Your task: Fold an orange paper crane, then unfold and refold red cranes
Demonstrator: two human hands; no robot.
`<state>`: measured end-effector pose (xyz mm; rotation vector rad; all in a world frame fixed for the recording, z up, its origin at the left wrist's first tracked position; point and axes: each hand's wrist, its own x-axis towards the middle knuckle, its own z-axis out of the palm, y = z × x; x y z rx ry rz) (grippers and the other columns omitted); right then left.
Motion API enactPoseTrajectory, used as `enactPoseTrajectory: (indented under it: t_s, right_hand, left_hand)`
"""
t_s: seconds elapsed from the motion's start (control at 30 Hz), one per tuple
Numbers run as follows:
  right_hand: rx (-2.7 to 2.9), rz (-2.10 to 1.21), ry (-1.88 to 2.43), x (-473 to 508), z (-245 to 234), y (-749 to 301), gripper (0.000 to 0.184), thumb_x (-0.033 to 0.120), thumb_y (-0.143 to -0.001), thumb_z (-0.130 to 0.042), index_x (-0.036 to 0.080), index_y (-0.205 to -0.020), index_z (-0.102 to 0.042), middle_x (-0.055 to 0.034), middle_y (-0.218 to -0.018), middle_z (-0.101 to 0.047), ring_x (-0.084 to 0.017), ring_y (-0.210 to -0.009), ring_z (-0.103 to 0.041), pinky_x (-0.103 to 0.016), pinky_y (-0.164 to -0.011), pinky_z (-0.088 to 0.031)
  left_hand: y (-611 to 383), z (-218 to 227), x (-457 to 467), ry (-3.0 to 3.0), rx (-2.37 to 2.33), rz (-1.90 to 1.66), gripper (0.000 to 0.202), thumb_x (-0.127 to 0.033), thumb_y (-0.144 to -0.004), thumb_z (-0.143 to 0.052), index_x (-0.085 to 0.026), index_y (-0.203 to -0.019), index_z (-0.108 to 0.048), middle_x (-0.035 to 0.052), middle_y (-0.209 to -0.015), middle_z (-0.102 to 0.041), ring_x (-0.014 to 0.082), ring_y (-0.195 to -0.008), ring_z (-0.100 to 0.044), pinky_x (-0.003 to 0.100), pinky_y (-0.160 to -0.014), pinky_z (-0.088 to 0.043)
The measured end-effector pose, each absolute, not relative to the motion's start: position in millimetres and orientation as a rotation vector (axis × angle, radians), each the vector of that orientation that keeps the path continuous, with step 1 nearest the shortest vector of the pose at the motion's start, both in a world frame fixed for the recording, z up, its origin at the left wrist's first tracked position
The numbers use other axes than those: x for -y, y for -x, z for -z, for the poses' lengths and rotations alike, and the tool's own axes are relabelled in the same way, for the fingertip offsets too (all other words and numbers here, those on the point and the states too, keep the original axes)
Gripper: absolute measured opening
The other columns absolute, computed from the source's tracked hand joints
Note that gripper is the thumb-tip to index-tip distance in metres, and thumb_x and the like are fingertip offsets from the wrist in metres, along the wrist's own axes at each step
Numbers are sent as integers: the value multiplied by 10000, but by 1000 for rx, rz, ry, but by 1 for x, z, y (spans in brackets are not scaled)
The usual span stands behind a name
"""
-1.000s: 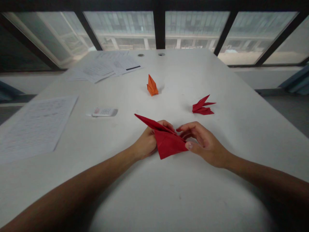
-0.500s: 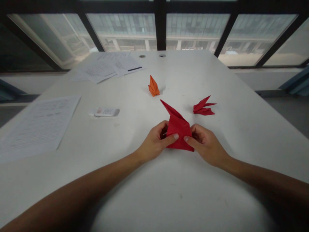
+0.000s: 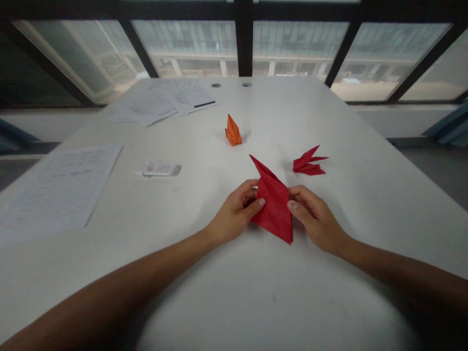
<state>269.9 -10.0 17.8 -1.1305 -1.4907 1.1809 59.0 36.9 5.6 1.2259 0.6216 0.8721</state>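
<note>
On the white table [image 3: 226,297], my left hand [image 3: 232,214] and right hand [image 3: 316,217] stay apart, gripping the folded red origami paper [image 3: 274,209] from either side in front of me. Uneven pulling could tear it or skew its creases, and the pointed flap could bend against the red origami piece [image 3: 307,163] just beyond my right hand.

Broad [image 3: 300,48] windows fill the far side of the room, divided by black [image 3: 243,44] frames, with a multi-storey building [image 3: 190,39] showing through the glass. Dull daylight comes in and falls evenly across the long white surface [image 3: 351,136]. Below the glass runs a low white wall [image 3: 402,117], with a grey floor [image 3: 438,180] beyond the surface and a blue object [image 3: 448,129] at the right.
</note>
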Motion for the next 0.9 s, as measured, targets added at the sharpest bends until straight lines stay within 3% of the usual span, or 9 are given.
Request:
enactPoseTrajectory:
  t_s: [0.13, 0.33, 0.47, 0.67, 0.73, 0.8, 0.87, 0.9]
  right_hand:
    - [1437, -1108, 1134, 4, -28, -275, 228, 440, -1011, -581, 229, -951, -642, 13, -757, -613, -146, -681, -574, -280, -645, -485]
    - [1459, -1151, 1248, -7, -36, -277, 267, 348, -971, -638, 196, -753, -624, 16, -652, -602, -131, -610, -554, -279, -607, -457]
    - [1406, -1161, 1228, -8, -32, -278, 252, 343, -979, -632, 198, -773, -627, 23, -655, -596, -129, -604, -559, -286, -596, -448]
    - [1241, -1356, 1068, -8, -26, -274, 257, 380, -981, -651, 205, -794, -637, 33, -659, -598, -122, -582, -563, -280, -571, -462]
    - [1151, -1423, 1040, -9, -25, -271, 251, 387, -963, -674, 207, -793, -635, 37, -665, -597, -119, -579, -570, -273, -560, -472]
    - [1094, -1446, 1049, -9, -25, -270, 244, 379, -947, -690, 205, -786, -631, 38, -668, -599, -117, -575, -576, -267, -550, -479]
    - [1079, -1413, 1102, -9, -25, -269, 243, 369, -940, -688, 202, -775, -626, 38, -657, -595, -117, -559, -575, -264, -529, -480]
    - [1084, -1384, 1136, -8, -26, -269, 250, 372, -941, -683, 201, -768, -621, 38, -644, -590, -117, -543, -570, -263, -513, -477]
  left_hand:
    - [-54, -8, -36, -1328, -624, -711, 230, -326, -980, -643, -170, -1141, -693, 69, -1055, -751, 168, -891, -685, 272, -816, -525]
    - [-52, -17, -33, -1456, -695, -623, 254, -358, -998, -614, -164, -1117, -726, 52, -988, -739, 153, -827, -640, 252, -750, -488]
    - [-52, -16, -35, -1359, -708, -663, 246, -373, -972, -659, -163, -1085, -719, 40, -932, -719, 138, -785, -625, 235, -717, -474]
    - [-48, -6, -45, -1078, -607, -665, 333, -346, -916, -729, -226, -1218, -651, -43, -711, -579, 82, -574, -514, 194, -561, -380]
    - [-48, -5, -45, -1090, -604, -667, 336, -341, -923, -714, -236, -1232, -632, -18, -797, -620, 107, -657, -574, 217, -623, -436]
    - [-47, -6, -43, -1198, -640, -738, 337, -360, -949, -671, -246, -1257, -596, 42, -1029, -668, 165, -874, -639, 280, -769, -501]
    - [-47, -8, -37, -1419, -713, -876, 348, -428, -976, -613, -250, -1270, -555, 97, -1275, -600, 230, -1125, -597, 369, -942, -497]
    - [-47, -9, -32, -1577, -752, -952, 398, -479, -964, -614, -255, -1283, -531, 106, -1308, -557, 253, -1200, -553, 410, -1004, -474]
